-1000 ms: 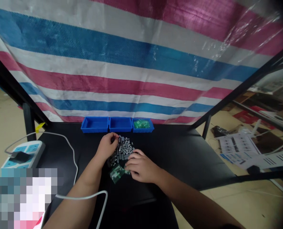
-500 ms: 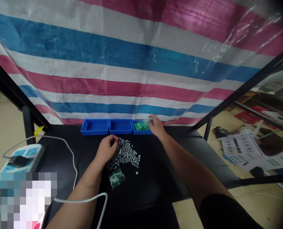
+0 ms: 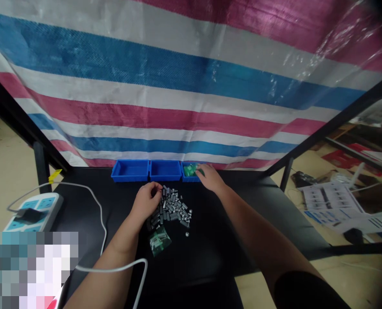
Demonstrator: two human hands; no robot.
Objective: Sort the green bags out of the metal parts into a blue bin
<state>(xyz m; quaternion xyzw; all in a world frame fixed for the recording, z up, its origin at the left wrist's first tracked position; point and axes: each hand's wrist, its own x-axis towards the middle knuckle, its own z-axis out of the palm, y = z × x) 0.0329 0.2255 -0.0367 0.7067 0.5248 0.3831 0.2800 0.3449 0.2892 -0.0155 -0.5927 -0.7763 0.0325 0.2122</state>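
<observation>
At the left edge of a pile of small grey and silver metal parts [image 3: 174, 208], my left hand [image 3: 148, 199] has its thumb and fingers pinched together. What they hold, if anything, is too small to make out. My right hand [image 3: 211, 177] is over the right blue bin [image 3: 191, 179], fingers curled at small clear plastic bags with green on them [image 3: 190, 170]. Its fingertips appear closed on one of these bags, partly hidden. Below the pile, nearer me, lies another small plastic bag [image 3: 160, 241] with pale pieces inside and green on it.
Two more blue bins, the left one [image 3: 130, 178] and the middle one [image 3: 165, 178], stand beside the right bin on the black table [image 3: 207, 253]. A power strip [image 3: 47, 214] sits at left, with a white cable [image 3: 113, 269] crossing near my left forearm. One tiny part [image 3: 187, 234] lies apart.
My right hand has come slightly lower over the right bin, and the clear bag there no longer stands up as high. My left hand stays pinched by the pile. The view has shifted slightly.
</observation>
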